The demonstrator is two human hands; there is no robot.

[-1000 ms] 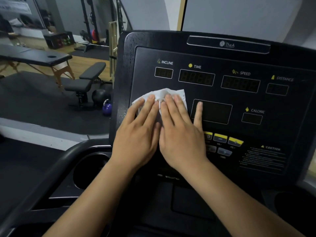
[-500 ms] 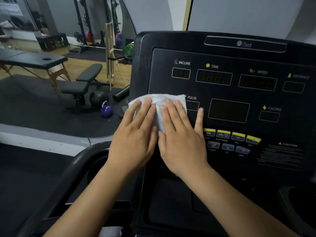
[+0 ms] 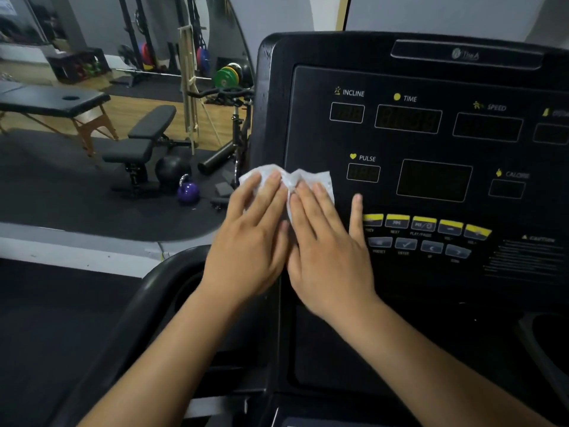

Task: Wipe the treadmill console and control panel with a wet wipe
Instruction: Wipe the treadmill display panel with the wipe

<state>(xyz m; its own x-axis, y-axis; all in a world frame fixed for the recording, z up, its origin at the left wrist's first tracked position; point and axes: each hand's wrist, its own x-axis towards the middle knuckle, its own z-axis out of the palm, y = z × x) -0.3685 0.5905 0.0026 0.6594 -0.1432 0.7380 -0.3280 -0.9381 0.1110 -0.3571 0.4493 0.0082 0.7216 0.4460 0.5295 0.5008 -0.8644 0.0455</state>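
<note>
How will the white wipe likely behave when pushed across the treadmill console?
Probably floppy: the wipe is crumpled into folds between the left hand and right hand. It likely bunches rather than sliding flat, hence straight fingers pressing it onto the console.

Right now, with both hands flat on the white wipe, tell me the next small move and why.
Probably slide the crumpled white wet wipe rightward under the left hand and right hand, toward the small PULSE window. It sits at the left edge of the black treadmill console, partly overhanging it; the displays to its right lie uncovered.
</note>
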